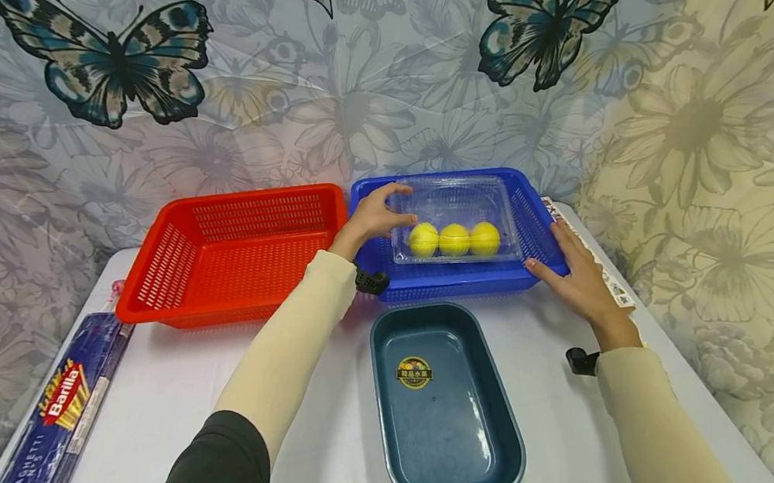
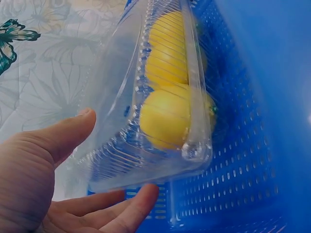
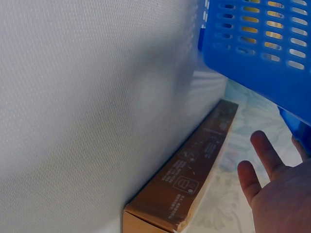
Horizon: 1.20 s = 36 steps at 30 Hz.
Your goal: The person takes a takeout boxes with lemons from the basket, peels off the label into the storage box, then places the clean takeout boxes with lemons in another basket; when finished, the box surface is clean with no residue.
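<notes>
A clear plastic clamshell box with three round yellow fruits, perhaps lemons, lies inside the blue basket. My left hand is at the box's left end, its thumb and fingers spread around the corner. In the left wrist view the thumb stands apart from the plastic, while the fingertips are close under the lower edge; contact there is hard to tell. My right hand is at the basket's right side, thumb at the rim and fingers extended along the outside. Its outer fingers stand free of the basket in the right wrist view.
A red basket stands left of the blue one. In front is a blue-grey plastic tray with a sticker. A Barilla spaghetti pack lies at the table's left edge, a long brown box along the right edge. Patterned cloth hangs behind.
</notes>
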Motion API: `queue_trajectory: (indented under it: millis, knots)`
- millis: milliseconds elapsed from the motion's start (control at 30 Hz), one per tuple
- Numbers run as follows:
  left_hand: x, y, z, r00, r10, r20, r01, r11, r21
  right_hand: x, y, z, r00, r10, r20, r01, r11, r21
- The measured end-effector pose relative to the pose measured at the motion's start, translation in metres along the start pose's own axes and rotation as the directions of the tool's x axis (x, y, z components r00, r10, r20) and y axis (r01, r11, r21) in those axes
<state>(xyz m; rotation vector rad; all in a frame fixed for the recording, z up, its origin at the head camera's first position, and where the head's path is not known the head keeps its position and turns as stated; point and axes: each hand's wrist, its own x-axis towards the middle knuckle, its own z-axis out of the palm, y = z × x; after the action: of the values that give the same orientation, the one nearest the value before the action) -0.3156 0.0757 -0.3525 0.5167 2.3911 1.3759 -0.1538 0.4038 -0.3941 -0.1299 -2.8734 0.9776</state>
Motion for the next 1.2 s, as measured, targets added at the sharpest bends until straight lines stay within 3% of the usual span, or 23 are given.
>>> queue_trajectory:
  millis: [300, 700, 967, 1200]
  knots:
    - [-0.002, -0.003, -0.004, 0.998, 0.057, -0.028, -0.055, 0.997, 0.049, 0.000, 0.000, 0.001, 1.000, -0.021, -0.003, 0.021, 1.000, 0.021]
    - [-0.014, 0.004, -0.014, 0.996, 0.076, 0.040, -0.077, 0.997, 0.018, 0.002, 0.001, 0.001, 1.000, -0.011, -0.010, 0.011, 1.000, 0.009]
    - [-0.036, 0.015, -0.027, 0.990, 0.142, 0.024, -0.142, 0.989, 0.033, 0.005, 0.000, 0.003, 1.000, -0.004, 0.015, 0.004, 1.000, 0.023]
    - [-0.071, 0.022, -0.047, 0.975, 0.221, -0.017, -0.220, 0.975, 0.010, 0.005, -0.002, 0.001, 0.999, -0.017, 0.029, 0.017, 1.000, 0.008]
